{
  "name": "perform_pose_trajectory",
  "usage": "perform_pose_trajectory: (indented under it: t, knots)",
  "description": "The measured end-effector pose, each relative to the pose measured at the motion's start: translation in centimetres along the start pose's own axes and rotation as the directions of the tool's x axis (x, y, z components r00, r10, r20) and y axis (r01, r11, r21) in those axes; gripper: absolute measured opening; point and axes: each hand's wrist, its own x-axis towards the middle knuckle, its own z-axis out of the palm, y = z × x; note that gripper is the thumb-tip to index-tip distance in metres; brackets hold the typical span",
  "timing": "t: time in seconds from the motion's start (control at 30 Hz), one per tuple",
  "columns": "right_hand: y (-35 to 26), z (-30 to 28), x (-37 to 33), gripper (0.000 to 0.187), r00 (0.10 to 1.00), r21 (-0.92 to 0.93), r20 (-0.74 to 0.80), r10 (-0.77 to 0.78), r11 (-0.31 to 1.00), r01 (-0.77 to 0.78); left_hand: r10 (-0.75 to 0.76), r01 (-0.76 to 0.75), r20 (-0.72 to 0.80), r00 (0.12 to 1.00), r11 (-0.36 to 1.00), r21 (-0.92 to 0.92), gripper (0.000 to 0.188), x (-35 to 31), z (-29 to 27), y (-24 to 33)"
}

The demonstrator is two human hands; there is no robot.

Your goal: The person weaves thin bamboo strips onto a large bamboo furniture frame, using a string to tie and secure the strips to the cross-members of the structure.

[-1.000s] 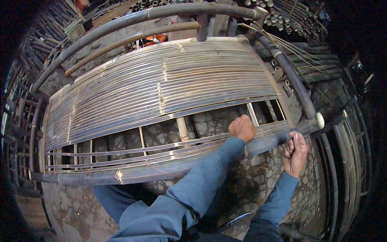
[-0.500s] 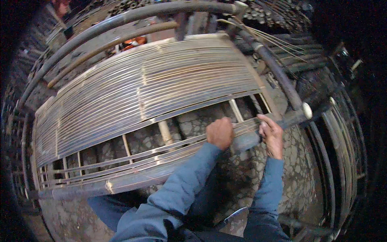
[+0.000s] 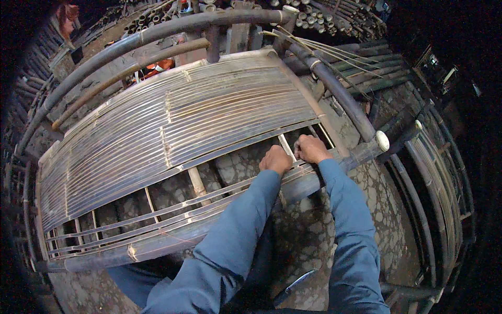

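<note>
A bamboo bench seat (image 3: pixel 225 104) of long narrow slats lies before me, with a gap along its near side. Loose bamboo strips (image 3: pixel 172 216) run through that gap, close to the thick dark front pole (image 3: pixel 172 236). Over the strips, toward the right end, my left hand (image 3: pixel 276 159) is closed in a fist. My right hand (image 3: pixel 312 148) is closed just beside it, next to a pale crosspiece (image 3: pixel 286 145), fingers bent inward. The backs of both hands hide whatever the fingers hold. A thin reddish thread (image 3: pixel 175 238) trails along the front pole.
A knife (image 3: pixel 299 282) with a shiny blade lies low, between my forearms. The bench's thick bamboo rail (image 3: pixel 334 76) curves round the back and right. Bundled bamboo poles (image 3: pixel 366 65) lie behind it. Another slatted bamboo frame (image 3: pixel 436 183) stands at right.
My right hand has moved left from the seat's right edge and turned over, now close beside my left hand. The whole view has shifted a little.
</note>
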Motion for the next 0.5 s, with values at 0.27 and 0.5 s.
perform_pose_trajectory:
  t: [0.27,0.5]
  knots:
    - [0.8,0.2,-0.2,0.012,0.996,0.112,0.077,-0.045,0.993,0.036,-0.022,0.025,-0.043,0.999,0.999,0.048,0.031,-0.6,0.5,0.7]
    - [3.0,-3.3,-4.1,0.017,0.922,0.909,0.380,0.074,0.156,-0.387,0.436,-0.533,-0.381,0.815,0.822,-0.200,0.019,-0.9,2.0,-3.1]
